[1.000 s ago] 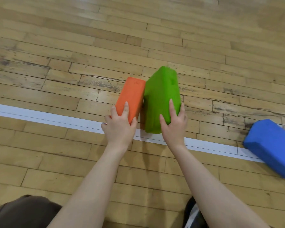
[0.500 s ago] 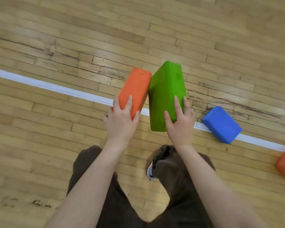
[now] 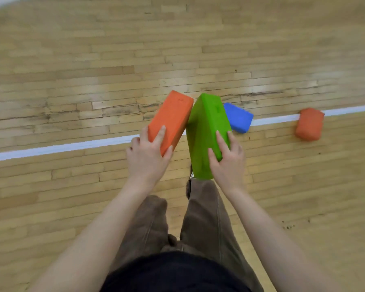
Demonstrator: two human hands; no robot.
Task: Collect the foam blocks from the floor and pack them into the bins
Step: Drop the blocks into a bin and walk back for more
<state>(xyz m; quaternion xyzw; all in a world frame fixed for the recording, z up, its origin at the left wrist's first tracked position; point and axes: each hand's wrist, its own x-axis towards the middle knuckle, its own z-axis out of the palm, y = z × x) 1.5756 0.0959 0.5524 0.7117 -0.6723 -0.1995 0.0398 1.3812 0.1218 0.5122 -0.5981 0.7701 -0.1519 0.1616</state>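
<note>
we hold two blocks up off wooden floor (image 3: pixel 72 60). our left hand (image 3: pixel 146 155) grips orange block (image 3: pixel 170 119) at near end, fingers wrapped over it. our right hand (image 3: pixel 228 159) grips green block (image 3: pixel 207 131), fingers curled round its side. far ends of both blocks touch. blue block (image 3: pixel 239 118) and second orange block (image 3: pixel 309 124) lie on floor by white line (image 3: pixel 61 147), behind and right of green one.

The orange block (image 3: pixel 170 119), green block (image 3: pixel 207 131), blue block (image 3: pixel 239 118) and second orange block (image 3: pixel 309 124) look like matt, faintly grainy foam, the floor (image 3: pixel 93 60) is worn, scuffed wooden strip boarding with a dull sheen, and the brown trousers (image 3: pixel 204 213) are soft ribbed cloth.
</note>
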